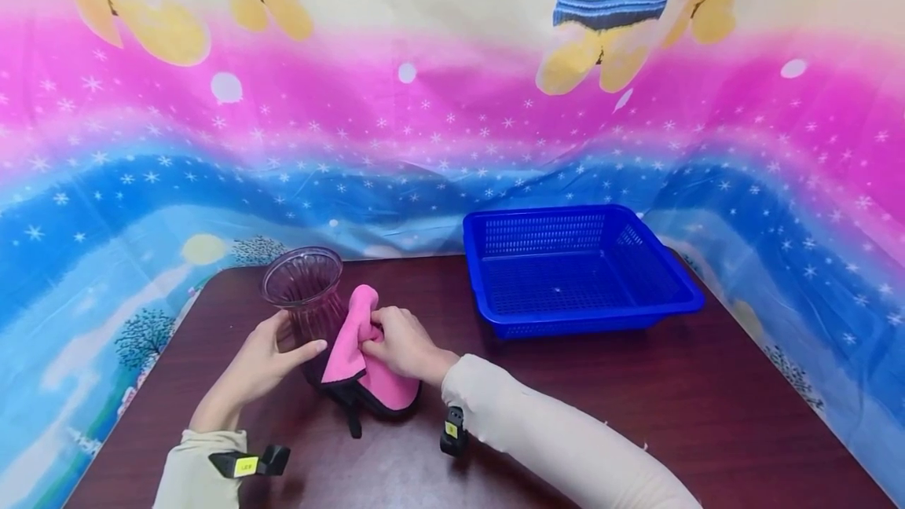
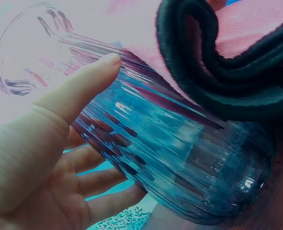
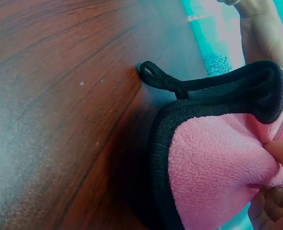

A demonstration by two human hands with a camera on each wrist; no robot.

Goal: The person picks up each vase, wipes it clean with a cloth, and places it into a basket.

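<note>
A clear, purplish ribbed glass vase [image 1: 309,314] with a flared rim stands at the left of the table. My left hand [image 1: 256,358] holds it from the left, thumb across the near side; in the left wrist view the fingers curve behind the glass [image 2: 179,158]. Against the vase's right side hangs a pink cloth [image 1: 387,385] with black edging and a small black loop. My right hand [image 1: 405,342] pinches a bunched fold of it between thumb and fingers. The right wrist view shows the gathered folds of the cloth [image 3: 213,163]; part of the hand is cut off there.
A blue plastic basket [image 1: 488,301] with perforated walls sits at the back right of the dark wooden table [image 1: 537,422]. Behind the table hangs a colourful printed curtain [image 1: 396,120]. Black straps are on both sleeves.
</note>
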